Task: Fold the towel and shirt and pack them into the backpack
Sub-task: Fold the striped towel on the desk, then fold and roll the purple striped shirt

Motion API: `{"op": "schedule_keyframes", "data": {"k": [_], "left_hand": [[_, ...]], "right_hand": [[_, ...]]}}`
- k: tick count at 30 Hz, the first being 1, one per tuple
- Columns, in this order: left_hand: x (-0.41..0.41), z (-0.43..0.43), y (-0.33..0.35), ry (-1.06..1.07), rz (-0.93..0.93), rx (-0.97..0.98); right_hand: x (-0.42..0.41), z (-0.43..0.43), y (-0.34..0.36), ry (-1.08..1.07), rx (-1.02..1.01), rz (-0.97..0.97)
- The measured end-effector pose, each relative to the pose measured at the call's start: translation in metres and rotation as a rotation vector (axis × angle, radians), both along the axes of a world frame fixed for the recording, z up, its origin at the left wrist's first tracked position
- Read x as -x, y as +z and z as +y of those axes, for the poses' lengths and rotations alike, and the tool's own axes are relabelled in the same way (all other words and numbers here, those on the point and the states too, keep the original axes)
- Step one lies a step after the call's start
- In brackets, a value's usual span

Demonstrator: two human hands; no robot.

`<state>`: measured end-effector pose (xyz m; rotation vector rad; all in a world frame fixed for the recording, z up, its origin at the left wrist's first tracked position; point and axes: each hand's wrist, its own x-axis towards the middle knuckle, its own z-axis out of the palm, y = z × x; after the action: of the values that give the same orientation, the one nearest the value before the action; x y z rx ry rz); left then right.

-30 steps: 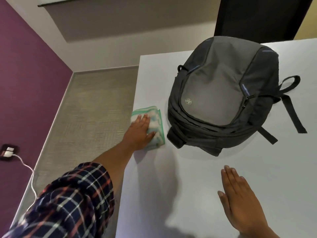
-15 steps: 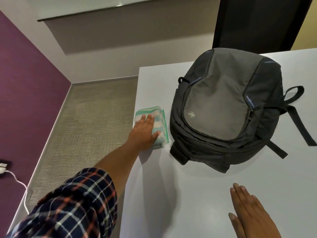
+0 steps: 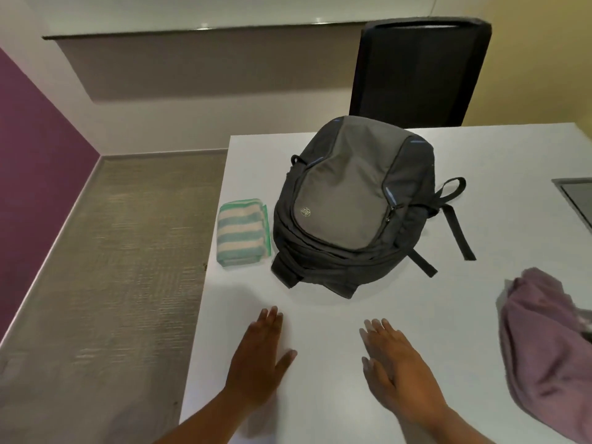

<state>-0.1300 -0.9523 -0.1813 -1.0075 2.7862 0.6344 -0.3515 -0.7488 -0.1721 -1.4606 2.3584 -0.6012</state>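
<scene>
A folded green-and-cream striped towel [image 3: 242, 232] lies at the table's left edge, just left of a grey backpack [image 3: 349, 200] that lies flat with its zips closed. A mauve shirt [image 3: 544, 357] sits crumpled at the right edge of the view. My left hand [image 3: 259, 360] rests flat and empty on the white table [image 3: 326, 395], well in front of the towel. My right hand [image 3: 397, 363] lies flat beside it, fingers apart, holding nothing, left of the shirt.
A black chair back [image 3: 416, 72] stands behind the table's far edge. A dark flat object [image 3: 576, 197] shows at the right edge. The table's left edge drops to a carpeted floor [image 3: 112, 267] by a purple wall.
My left hand has let go of the folded towel and drawn back to the near table. The view has tilted up and right, bringing the shirt and chair into sight.
</scene>
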Motion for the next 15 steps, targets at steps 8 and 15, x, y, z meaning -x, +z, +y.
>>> {"op": "schedule_keyframes", "data": {"k": [8, 15], "left_hand": [[0.048, 0.084, 0.003, -0.191, -0.097, -0.003], [0.102, 0.117, 0.001, -0.401, -0.208, 0.031]], "right_hand": [[0.062, 0.08, 0.039, -0.122, -0.041, 0.073], [0.134, 0.157, 0.057, -0.372, -0.189, 0.251]]}}
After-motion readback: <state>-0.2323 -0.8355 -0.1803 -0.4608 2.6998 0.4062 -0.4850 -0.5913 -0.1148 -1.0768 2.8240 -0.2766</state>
